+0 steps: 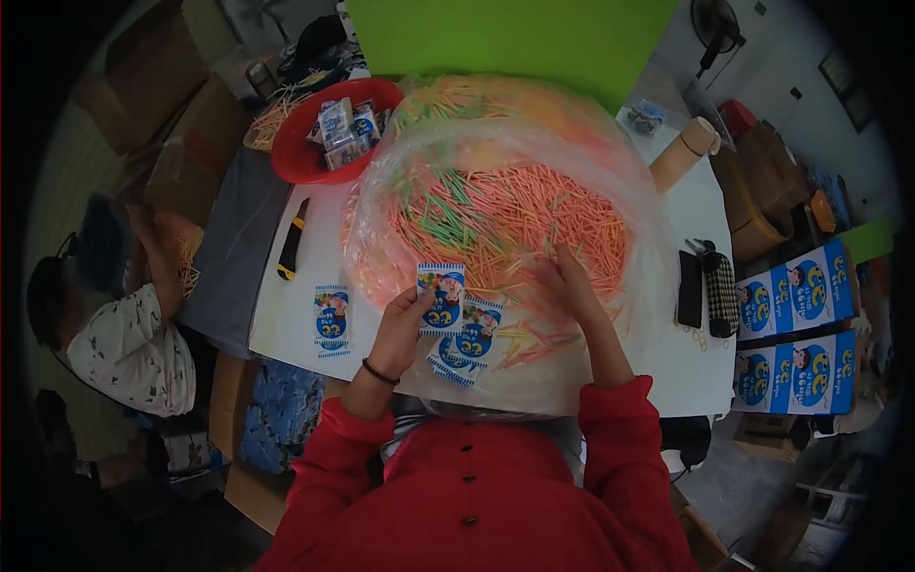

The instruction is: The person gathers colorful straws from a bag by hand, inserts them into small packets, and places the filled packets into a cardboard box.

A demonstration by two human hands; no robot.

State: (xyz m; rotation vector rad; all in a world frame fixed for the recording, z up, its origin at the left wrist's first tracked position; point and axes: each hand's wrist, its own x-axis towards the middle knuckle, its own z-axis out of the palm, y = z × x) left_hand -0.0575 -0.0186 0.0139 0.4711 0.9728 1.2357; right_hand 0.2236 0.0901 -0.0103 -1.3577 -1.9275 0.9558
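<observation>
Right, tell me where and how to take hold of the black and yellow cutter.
I'd pinch the cutter by its wider body, from above and the near side: it appears to lie flat, its narrow dark end pointing away.

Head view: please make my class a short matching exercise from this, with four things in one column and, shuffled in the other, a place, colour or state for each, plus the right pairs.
Column one
1. Left hand
2. Bowl
3. Knife
4. Right hand

Column two
A. Yellow and black, lying on the table
B. At the coloured sticks
C. Red, with packets inside
D. Gripping a blue-and-white packet

Right pairs: 1-D, 2-C, 3-A, 4-B
</observation>
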